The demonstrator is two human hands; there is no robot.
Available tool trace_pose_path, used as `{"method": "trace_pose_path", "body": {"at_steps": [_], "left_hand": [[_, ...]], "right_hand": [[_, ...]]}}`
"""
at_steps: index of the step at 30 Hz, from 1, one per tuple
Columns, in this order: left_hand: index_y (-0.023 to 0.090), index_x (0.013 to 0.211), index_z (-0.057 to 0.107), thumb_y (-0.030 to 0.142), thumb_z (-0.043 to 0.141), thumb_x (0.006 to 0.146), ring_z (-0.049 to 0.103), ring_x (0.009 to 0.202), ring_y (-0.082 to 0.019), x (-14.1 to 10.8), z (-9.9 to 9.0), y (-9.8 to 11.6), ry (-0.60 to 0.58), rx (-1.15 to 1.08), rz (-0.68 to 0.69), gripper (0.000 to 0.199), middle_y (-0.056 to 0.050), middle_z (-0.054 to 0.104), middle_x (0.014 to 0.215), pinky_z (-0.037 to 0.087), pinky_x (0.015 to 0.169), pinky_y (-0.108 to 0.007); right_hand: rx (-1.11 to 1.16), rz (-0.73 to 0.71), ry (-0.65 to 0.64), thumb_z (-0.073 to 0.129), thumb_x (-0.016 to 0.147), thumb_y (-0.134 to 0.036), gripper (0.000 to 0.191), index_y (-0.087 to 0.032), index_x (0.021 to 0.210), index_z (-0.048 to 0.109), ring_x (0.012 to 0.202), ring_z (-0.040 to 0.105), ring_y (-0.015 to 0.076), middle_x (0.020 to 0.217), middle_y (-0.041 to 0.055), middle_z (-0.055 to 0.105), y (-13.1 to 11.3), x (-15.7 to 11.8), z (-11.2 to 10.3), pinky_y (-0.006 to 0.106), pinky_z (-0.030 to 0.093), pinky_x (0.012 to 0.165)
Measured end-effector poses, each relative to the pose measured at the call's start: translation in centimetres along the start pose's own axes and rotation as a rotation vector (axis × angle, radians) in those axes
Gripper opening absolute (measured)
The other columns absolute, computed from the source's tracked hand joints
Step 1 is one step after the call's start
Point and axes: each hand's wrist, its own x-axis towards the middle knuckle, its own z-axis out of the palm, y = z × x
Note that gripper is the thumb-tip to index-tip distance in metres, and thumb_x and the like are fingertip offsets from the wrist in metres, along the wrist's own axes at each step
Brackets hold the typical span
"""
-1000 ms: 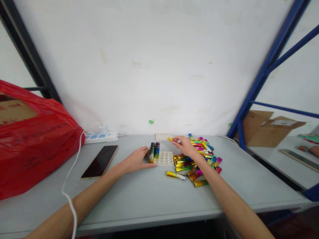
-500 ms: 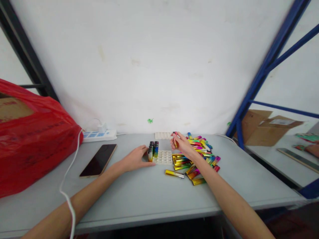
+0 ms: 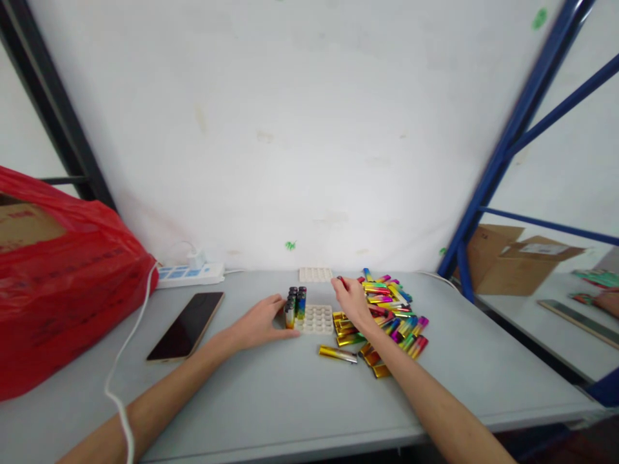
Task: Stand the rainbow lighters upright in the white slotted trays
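My left hand (image 3: pixel 261 322) grips the left end of a white tray (image 3: pixel 318 320) with round holes, thumb at its front edge and fingers behind. Several lighters (image 3: pixel 300 303) with shiny rainbow colours and dark tops stand upright in the tray's left side. To the right of the tray, my right hand (image 3: pixel 352 301) is closed on a lighter (image 3: pixel 340 279); only its end shows above the fingers. Beneath and beside the right forearm lies a loose heap of metallic lighters (image 3: pixel 401 325). One gold-and-silver lighter (image 3: pixel 337 354) lies apart in front of the tray.
A second white tray (image 3: pixel 315 274) sits against the wall. On the left are a phone (image 3: pixel 186 327), a power strip (image 3: pixel 191 274), a white cable (image 3: pixel 116 393) and a red plastic bag (image 3: pixel 72 290). Beyond the blue frame (image 3: pixel 503 148) stand cardboard boxes (image 3: pixel 522 261) and part of another person's hand.
My right hand has turned, so the lighter that stood out from its fingers is now mostly hidden. My left hand stays at the tray. The whole view has shifted slightly.
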Motion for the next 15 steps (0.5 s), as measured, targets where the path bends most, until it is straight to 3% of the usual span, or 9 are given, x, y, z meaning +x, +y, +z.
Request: {"method": "trace_pose_path", "body": {"at_steps": [4, 8, 12, 15], "left_hand": [[0.020, 0.103, 0.071, 0.073, 0.077, 0.077, 0.068, 0.103, -0.033, 0.0, -0.1, 0.2, -0.008, -0.004, 0.000, 0.059, -0.012, 0.071, 0.111, 0.056, 0.093, -0.042], [0.021, 0.104, 0.070, 0.071, 0.078, 0.078, 0.068, 0.105, -0.033, -0.1, -0.3, 0.5, -0.018, 0.015, -0.007, 0.057, -0.012, 0.071, 0.112, 0.055, 0.094, -0.040], [0.019, 0.104, 0.070, 0.073, 0.077, 0.078, 0.069, 0.105, -0.034, -0.1, -0.2, 0.5, -0.023, 0.009, -0.016, 0.061, -0.013, 0.071, 0.112, 0.055, 0.093, -0.041], [0.019, 0.104, 0.072, 0.075, 0.077, 0.076, 0.069, 0.106, -0.036, 0.0, -0.1, 0.4, -0.009, -0.008, -0.014, 0.063, -0.013, 0.072, 0.111, 0.055, 0.094, -0.042]], "right_hand": [[-0.015, -0.038, -0.047, 0.044, 0.098, -0.061, 0.050, -0.026, 0.061, 0.041, 0.059, 0.046, 0.0171, 0.057, -0.0015, 0.046, -0.4, -0.2, 0.2, 0.030, 0.032, 0.058], [-0.098, -0.153, -0.146, 0.039, 0.107, -0.056, 0.042, -0.026, 0.081, 0.050, 0.064, 0.054, 0.0193, 0.067, -0.0009, 0.056, -0.9, -0.6, -0.5, 0.030, 0.037, 0.064], [-0.213, -0.363, -0.343, 0.036, 0.112, -0.045, 0.033, -0.025, 0.093, 0.052, 0.079, 0.060, 0.0208, 0.084, 0.0025, 0.062, -1.4, -1.2, -1.2, 0.031, 0.044, 0.076], [-0.296, -0.491, -0.386, 0.039, 0.113, -0.044, 0.034, -0.023, 0.091, 0.055, 0.092, 0.060, 0.0228, 0.096, 0.0072, 0.064, -1.7, -1.5, -1.3, 0.033, 0.046, 0.085]]}}
